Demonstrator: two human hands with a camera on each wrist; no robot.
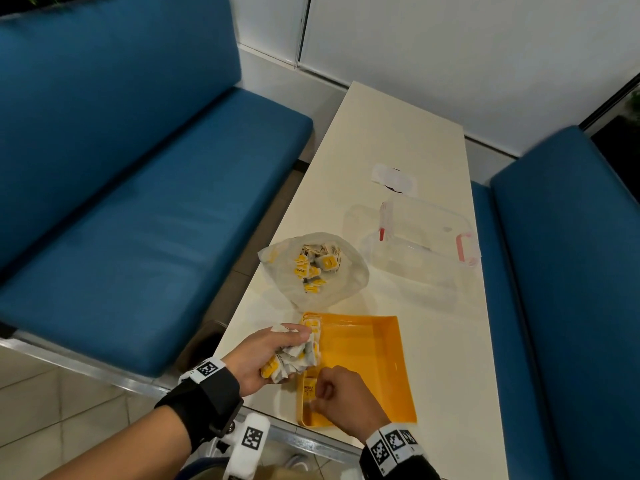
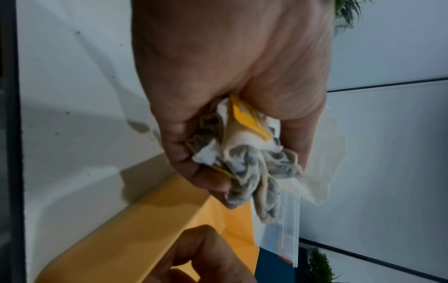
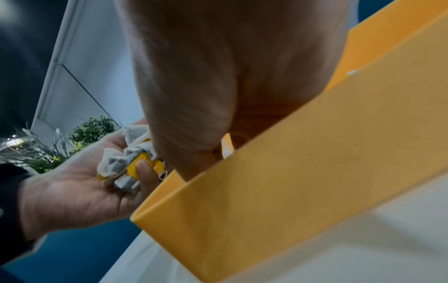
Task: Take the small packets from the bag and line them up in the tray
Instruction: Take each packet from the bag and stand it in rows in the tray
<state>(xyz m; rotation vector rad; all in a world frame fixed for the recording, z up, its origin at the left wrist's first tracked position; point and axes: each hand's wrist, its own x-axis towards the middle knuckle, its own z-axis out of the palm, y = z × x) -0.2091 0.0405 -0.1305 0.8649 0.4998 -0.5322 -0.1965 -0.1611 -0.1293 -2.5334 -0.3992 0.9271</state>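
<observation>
My left hand (image 1: 285, 353) grips a crumpled bunch of small white-and-yellow packets (image 2: 244, 153) at the left wall of the yellow tray (image 1: 367, 362). Inside the tray's near-left corner, my right hand (image 1: 320, 393) has its fingers curled and pinches one yellow packet (image 1: 309, 389) upright. A row of packets (image 1: 311, 327) stands along the tray's left wall, farther up. The clear plastic bag (image 1: 332, 289) lies open just beyond the tray with several packets in it. In the right wrist view the tray wall (image 3: 290, 172) hides my right fingertips.
A clear plastic box (image 1: 422, 237) with red latches sits to the right of the bag. A small white wrapper (image 1: 393, 176) lies farther back. The narrow cream table (image 1: 450, 341) has blue bench seats (image 1: 138, 237) on both sides.
</observation>
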